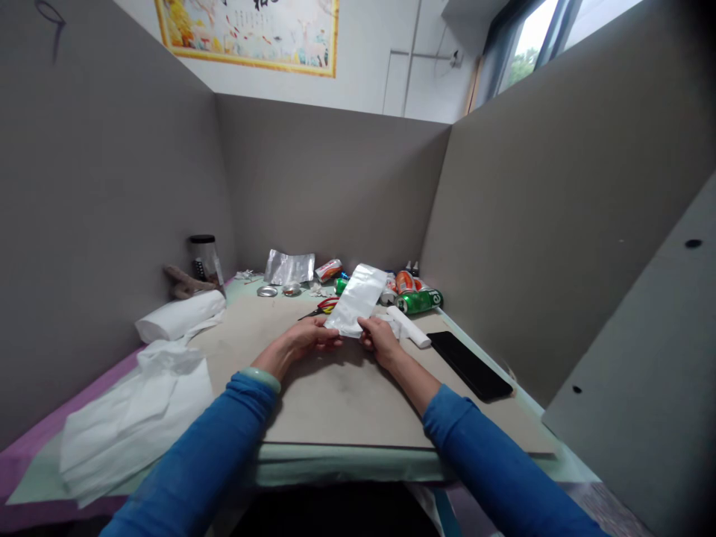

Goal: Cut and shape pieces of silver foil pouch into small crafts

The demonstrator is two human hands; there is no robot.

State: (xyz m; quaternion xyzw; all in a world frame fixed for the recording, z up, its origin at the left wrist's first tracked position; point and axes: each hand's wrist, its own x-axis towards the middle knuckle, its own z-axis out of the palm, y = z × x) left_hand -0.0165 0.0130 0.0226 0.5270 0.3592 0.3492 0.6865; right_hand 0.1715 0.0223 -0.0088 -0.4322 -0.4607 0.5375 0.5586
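A shiny silver metal sheet (361, 294), cut to a rectangle, is held up and tilted over the board. My left hand (309, 337) pinches its lower left corner, and my right hand (380, 340) grips the lower right corner with thumb and fingers. Partly hidden behind the sheet lies a pair of scissors with red and yellow handles (327, 305). Just right of my right hand are a white roll (409, 328) and some crumpled clear or white scrap.
Drink cans, including a green can (419, 300) and an orange can (405, 282), lie at the back right. Another silver sheet (289, 267) and can ends (267, 291) are at the back. A black phone-like slab (470, 365) lies right; a paper roll (182, 316) and lidded jar (206, 257) left.
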